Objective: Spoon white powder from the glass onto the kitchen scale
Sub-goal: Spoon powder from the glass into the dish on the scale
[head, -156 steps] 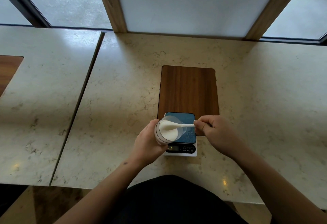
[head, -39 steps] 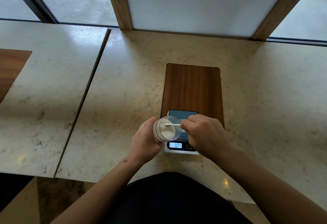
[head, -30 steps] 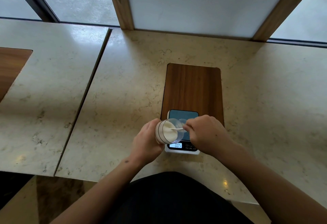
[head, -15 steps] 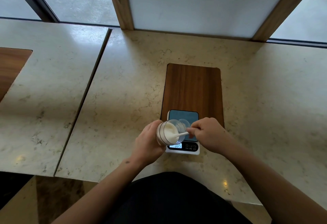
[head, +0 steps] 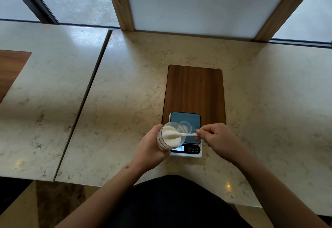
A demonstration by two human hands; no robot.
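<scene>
My left hand [head: 150, 149] grips a clear glass [head: 170, 136] tilted toward the right, half full of white powder [head: 173, 140]. My right hand [head: 218, 140] pinches the handle of a white spoon [head: 186, 134], whose bowl lies inside the glass heaped with powder. Just behind and below the glass sits the white kitchen scale [head: 192, 151] with a blue-grey platform [head: 190, 119] and a lit display. A small clear dish [head: 186, 126] rests on the platform, partly hidden by the glass rim.
The scale's far end rests on a brown wooden inlay [head: 195, 91] set in the beige marble counter [head: 129, 91]. A seam [head: 84, 101] splits the counter on the left. Wooden window posts [head: 119, 3] rise at the back.
My right hand has drawn back to the right, and the spoon now lies level with powder heaped in its bowl. The glass stays tilted in my left hand.
</scene>
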